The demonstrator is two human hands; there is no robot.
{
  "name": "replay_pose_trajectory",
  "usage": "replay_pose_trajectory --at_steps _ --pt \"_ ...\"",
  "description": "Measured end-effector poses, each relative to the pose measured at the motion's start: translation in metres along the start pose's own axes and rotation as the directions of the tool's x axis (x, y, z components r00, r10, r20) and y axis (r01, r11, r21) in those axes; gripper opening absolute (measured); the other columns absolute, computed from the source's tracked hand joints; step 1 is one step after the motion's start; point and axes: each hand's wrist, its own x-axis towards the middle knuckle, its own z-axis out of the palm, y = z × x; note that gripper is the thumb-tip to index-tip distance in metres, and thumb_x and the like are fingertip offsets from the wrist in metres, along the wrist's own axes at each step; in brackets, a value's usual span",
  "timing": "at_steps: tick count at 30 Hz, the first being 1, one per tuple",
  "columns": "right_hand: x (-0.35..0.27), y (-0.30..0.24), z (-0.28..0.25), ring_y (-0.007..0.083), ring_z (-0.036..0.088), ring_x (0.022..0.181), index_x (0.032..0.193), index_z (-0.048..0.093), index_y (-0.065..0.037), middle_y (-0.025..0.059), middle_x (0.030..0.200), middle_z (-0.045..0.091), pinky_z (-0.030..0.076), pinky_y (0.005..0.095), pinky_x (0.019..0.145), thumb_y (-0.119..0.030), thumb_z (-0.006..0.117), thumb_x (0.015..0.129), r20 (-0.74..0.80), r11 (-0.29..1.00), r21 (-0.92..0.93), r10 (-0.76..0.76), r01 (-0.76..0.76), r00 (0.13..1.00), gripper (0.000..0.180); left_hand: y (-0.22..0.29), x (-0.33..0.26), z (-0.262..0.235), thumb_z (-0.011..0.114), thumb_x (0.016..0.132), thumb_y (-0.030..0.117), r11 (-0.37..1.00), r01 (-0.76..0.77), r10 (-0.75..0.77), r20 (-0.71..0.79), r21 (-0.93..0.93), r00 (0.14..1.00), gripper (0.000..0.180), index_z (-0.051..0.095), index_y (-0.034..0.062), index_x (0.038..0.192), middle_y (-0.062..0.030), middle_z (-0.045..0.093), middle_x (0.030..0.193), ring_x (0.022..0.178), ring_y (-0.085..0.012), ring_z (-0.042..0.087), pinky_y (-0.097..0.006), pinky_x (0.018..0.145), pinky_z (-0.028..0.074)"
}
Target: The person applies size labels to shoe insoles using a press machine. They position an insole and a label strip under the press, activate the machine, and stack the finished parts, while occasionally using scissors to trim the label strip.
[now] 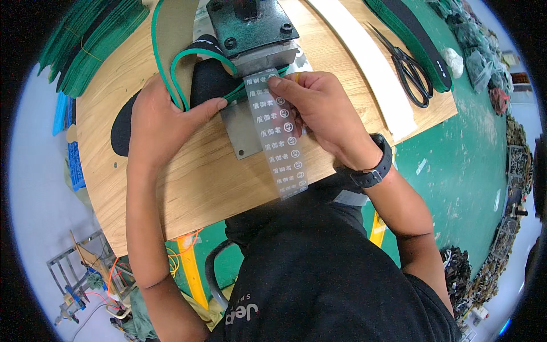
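Note:
My left hand point(162, 125) is closed around a bent shoe insole point(208, 80), black with a green edge, its thumb stretched along the near side. Part of the insole lies under the metal block of a black press point(250, 31). A clear strip point(276, 142) with rows of white print hangs from the front of the press over the metal base plate point(239, 128) toward the table edge. At its upper end, my right hand point(322, 108) pinches the strip between thumb and fingers, close to the block. How the strip sits under the block is hidden.
Stacked green and black insoles point(94, 43) stand at the far left, and more insoles point(413, 37) lie far right. Black scissors point(407, 71) rest beside a long white strip point(370, 62). The wooden table point(188, 211) ends just before my body. Bagged goods point(478, 51) line the floor.

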Motion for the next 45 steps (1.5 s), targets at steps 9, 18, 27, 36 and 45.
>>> replay_pose_trajectory --at_steps 9,18,27,36,45 --pt "-0.01 -0.002 -0.003 0.0093 0.052 0.049 0.073 0.062 0.002 0.0039 0.059 0.057 0.04 0.0211 0.043 -0.017 0.056 0.089 -0.019 1.0 -0.005 -0.027 0.027 0.999 0.025 -0.004 0.001 0.001 0.08 0.064 0.027 0.995 -0.084 0.081 -0.059 -0.055 0.995 0.048 0.06 0.001 0.099 -0.018 0.064 0.089 0.082 -0.0345 0.061 -0.039 0.073 0.048" --pt "-0.047 0.001 -0.014 0.006 0.053 0.052 0.08 0.062 -0.001 0.0024 0.067 0.061 0.039 0.0193 0.046 -0.014 0.056 0.09 0.041 0.988 0.14 0.065 -0.07 0.997 0.017 -0.019 0.0 -0.01 0.057 0.076 0.009 0.86 0.059 -0.154 -0.147 -0.508 0.977 0.023 0.063 -0.0004 0.095 -0.0049 0.062 0.075 0.069 -0.0108 0.055 -0.027 0.067 0.046" --pt "0.006 -0.002 -0.008 0.0107 0.054 0.047 0.074 0.061 0.001 0.006 0.063 0.06 0.043 0.0218 0.041 -0.021 0.059 0.088 0.09 0.999 0.017 0.027 -0.028 0.996 0.027 -0.018 -0.006 -0.015 0.056 0.078 0.011 0.817 0.098 -0.237 -0.177 -0.568 0.955 0.02 0.063 -0.0023 0.092 -0.002 0.062 0.079 0.072 -0.0086 0.054 -0.025 0.069 0.045" --pt "0.006 -0.001 -0.007 0.0114 0.055 0.046 0.075 0.061 0.002 0.0071 0.063 0.061 0.043 0.022 0.04 -0.022 0.06 0.089 0.061 0.999 -0.039 0.023 -0.02 0.998 0.027 -0.018 -0.007 -0.011 0.057 0.079 0.013 0.86 0.094 -0.21 -0.18 -0.502 0.961 0.019 0.062 -0.0021 0.09 -0.0018 0.062 0.079 0.072 -0.0086 0.054 -0.026 0.068 0.045" --pt "0.009 -0.006 -0.005 0.0119 0.055 0.044 0.072 0.06 0.002 0.0082 0.062 0.061 0.043 0.0221 0.038 -0.024 0.061 0.089 0.024 0.998 -0.037 0.059 -0.058 0.998 0.03 -0.014 -0.007 -0.007 0.059 0.078 0.014 0.835 0.12 -0.26 -0.192 -0.537 0.947 0.018 0.062 -0.0014 0.087 0.0009 0.058 0.073 0.068 -0.0066 0.05 -0.024 0.064 0.042"
